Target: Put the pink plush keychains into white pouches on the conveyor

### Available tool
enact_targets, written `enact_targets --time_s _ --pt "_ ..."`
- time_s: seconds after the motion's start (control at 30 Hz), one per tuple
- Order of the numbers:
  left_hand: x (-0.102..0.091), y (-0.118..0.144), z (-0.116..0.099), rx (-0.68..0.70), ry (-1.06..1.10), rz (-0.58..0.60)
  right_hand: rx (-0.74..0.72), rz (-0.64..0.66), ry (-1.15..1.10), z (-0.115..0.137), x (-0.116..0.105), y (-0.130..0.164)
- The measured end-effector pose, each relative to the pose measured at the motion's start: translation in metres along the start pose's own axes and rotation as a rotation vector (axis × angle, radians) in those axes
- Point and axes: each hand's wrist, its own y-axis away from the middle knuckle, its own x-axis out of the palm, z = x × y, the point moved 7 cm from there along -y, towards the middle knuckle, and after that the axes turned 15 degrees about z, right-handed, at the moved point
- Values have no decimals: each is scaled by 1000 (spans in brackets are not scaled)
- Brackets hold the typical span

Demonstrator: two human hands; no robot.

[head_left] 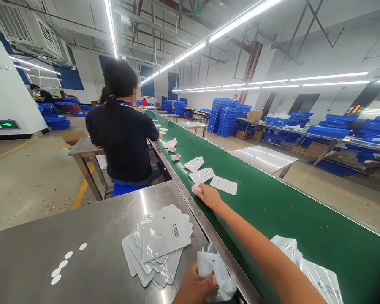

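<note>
My left hand (198, 285), at the bottom of the view, grips a white plastic pouch (220, 274) beside the metal table's edge. My right hand (210, 196) reaches out over the green conveyor belt (259, 202), its fingers closed on a small pale pink item (196, 188) at the belt's near edge. White printed pouches (202, 175) and a flat white card-like packet (224, 185) lie just beyond that hand. To the left of my left hand, a loose pile of glossy white printed packets (164, 236) rests on the metal table (104, 236).
Several white round stickers (63, 264) lie on the table's left part. More white pouches (319, 274) are on the belt beneath my right forearm. Farther along sit small pink items (176, 157) and a seated co-worker (123, 131). Stacked blue crates (228, 118) stand beyond the belt.
</note>
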Motion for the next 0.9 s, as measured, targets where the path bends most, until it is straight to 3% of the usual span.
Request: enact_targets --time_s 0.1,0.23,0.4,0.6,0.77,0.9 --pt "15 0 -15 49 -39 61 -13 33 -170 -1 -19 48" --pt "32 0 -23 7 -242 40 -145 195 -535 16 -54 136" --pt "56 0 -23 -23 -466 59 -66 256 -381 32 -76 225" --pt "81 -1 -8 -54 -536 169 35 217 -72 29 -56 263" --pt "90 -4 -10 -24 -412 197 -204 115 169 46 -53 283" --pt "100 -4 -15 -39 -523 139 -293 162 290 44 -45 297"
